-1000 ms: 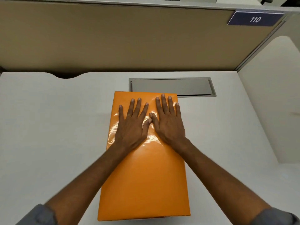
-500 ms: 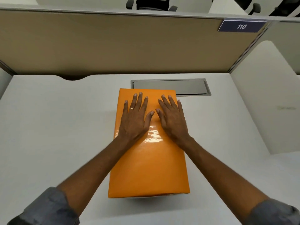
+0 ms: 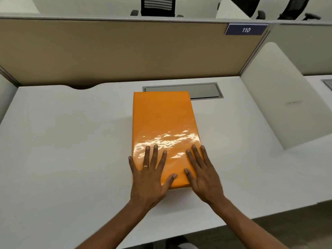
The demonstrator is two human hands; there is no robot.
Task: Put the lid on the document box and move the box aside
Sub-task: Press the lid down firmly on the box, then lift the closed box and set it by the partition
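Note:
A glossy orange document box (image 3: 162,121) with its lid on lies lengthwise on the white desk (image 3: 62,141). My left hand (image 3: 148,177) rests flat on the box's near left corner, fingers spread, a ring on one finger. My right hand (image 3: 202,174) lies flat on the near right corner, fingers spread too. Both palms overhang the box's near edge. Neither hand grips anything.
A grey metal cable hatch (image 3: 203,90) is set into the desk just behind the box. A tan partition (image 3: 116,51) with a "110" sign (image 3: 245,30) closes the back, a white side panel (image 3: 280,97) the right. Bare desk lies on the left.
Both hands slid back from the far half of the lid to its near end. The view pulled back, and the box now sits farther from the desk's front edge.

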